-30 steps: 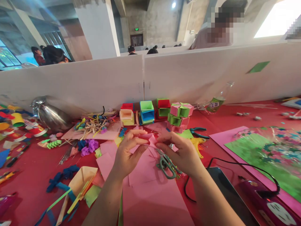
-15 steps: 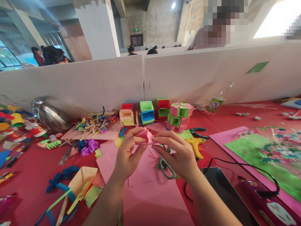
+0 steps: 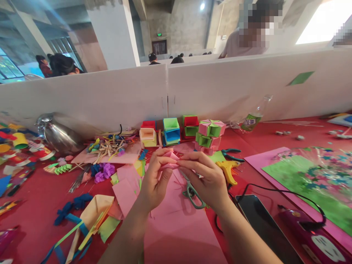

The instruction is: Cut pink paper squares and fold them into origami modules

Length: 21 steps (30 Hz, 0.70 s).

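Between my two hands is a small folded piece of pink paper (image 3: 171, 161), held up above the table. My left hand (image 3: 155, 178) is closed on its left side, with the thumb below and the fingers over it. My right hand (image 3: 205, 178) pinches the right edge, fingertips meeting the thumb. Part of the fold is hidden behind my fingers. Below lies a large pink sheet (image 3: 181, 231), and scissors with grey-green handles (image 3: 194, 196) rest partly under my right hand.
Folded paper boxes (image 3: 172, 132) and a pink-and-green paper stack (image 3: 210, 134) stand by the white partition (image 3: 110, 99). To the right are a yellow glue gun (image 3: 228, 171), pliers (image 3: 233, 154), a phone (image 3: 264, 223), a power strip (image 3: 310, 231) and a glass bottle (image 3: 255, 115). A metal jug (image 3: 60, 135) leans left.
My fingers have shifted slightly on the pink paper, and its raised fold is turned and tilted a little differently. Both hands still hold it in nearly the same place.
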Tool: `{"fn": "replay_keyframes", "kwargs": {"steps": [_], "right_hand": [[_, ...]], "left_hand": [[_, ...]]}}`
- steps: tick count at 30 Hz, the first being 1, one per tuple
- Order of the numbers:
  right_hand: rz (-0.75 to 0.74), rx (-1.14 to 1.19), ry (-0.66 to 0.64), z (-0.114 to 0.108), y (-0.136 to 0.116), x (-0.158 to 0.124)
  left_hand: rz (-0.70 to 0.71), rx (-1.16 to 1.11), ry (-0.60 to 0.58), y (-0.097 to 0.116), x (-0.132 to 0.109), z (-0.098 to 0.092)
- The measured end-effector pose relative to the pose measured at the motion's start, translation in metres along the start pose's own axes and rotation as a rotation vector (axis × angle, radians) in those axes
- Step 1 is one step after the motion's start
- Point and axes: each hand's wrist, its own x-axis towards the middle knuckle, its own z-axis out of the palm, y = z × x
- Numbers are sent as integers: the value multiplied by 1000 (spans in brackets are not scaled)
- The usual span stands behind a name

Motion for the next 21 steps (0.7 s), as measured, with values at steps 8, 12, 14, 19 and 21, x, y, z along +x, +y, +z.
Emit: {"fn": "replay_keyframes", "kwargs": {"steps": [8, 12, 14, 19, 21], "right_hand": [[41, -39, 35, 1, -2, -1], [13, -101, 63, 1, -3, -2], [-6, -134, 59, 2, -3, -2], [-20, -190, 48, 3, -1, -2], [4, -170, 47, 3, -1, -2]], "left_hand": [[-66, -51, 155, -2, 0, 3], [-53, -48, 179, -3, -1, 4], [-49, -43, 182, -2, -2, 5], [46, 85, 179, 0, -4, 6], [82, 133, 176, 1, -4, 6]]}}
